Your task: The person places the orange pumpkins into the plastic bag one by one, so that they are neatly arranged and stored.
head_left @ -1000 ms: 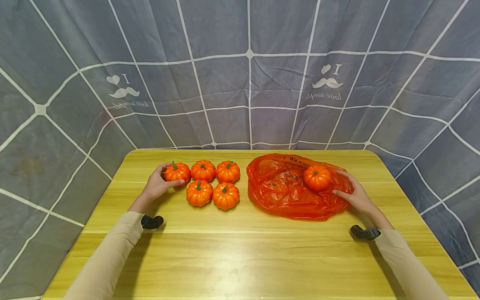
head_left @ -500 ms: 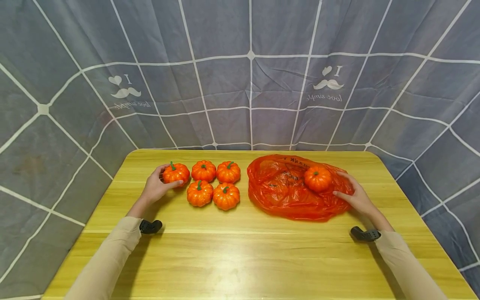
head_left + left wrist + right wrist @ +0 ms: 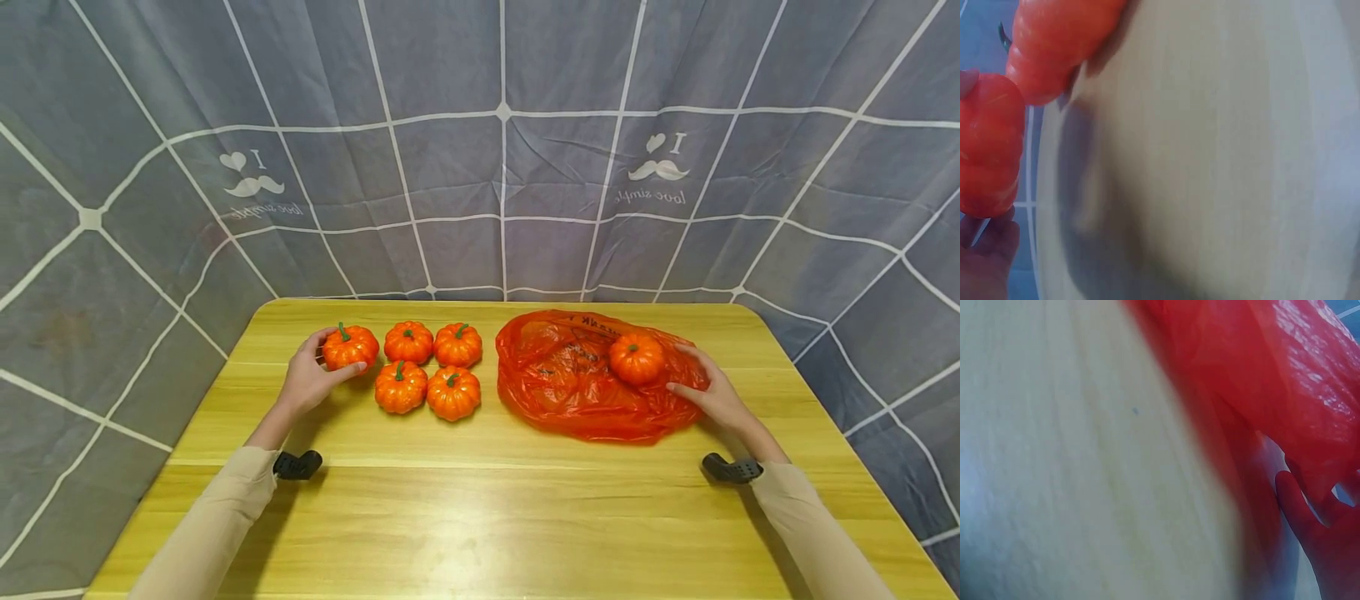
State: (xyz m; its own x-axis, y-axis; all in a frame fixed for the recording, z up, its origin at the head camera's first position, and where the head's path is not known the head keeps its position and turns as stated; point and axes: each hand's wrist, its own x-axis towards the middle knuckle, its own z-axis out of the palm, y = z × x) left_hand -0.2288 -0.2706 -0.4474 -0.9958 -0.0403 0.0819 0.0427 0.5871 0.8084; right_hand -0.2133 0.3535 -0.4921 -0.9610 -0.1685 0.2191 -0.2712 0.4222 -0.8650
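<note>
In the head view, my left hand [image 3: 310, 374] grips a small orange pumpkin [image 3: 349, 348] with a green stem at the far left of the group. The left wrist view has that pumpkin [image 3: 988, 147] between thumb and fingers, its shadow falling on the table. Several like pumpkins [image 3: 427, 367] stand just right of it in two rows. My right hand [image 3: 716, 395] touches the right end of a red plastic bag [image 3: 555, 392], thumb and fingers spread apart. Another pumpkin [image 3: 637, 359] shows at the bag's right part; whether on it or in its mouth, I cannot tell.
All of this lies toward the back of a light wooden table [image 3: 465, 508]. A grey curtain [image 3: 450, 183] with white lines hangs behind the table and along both sides. Dark bands [image 3: 298, 466] sit at both wrists.
My left hand has shifted slightly left and toward me with its pumpkin, widening the gap to the other pumpkins. The right hand and the bag stay in place.
</note>
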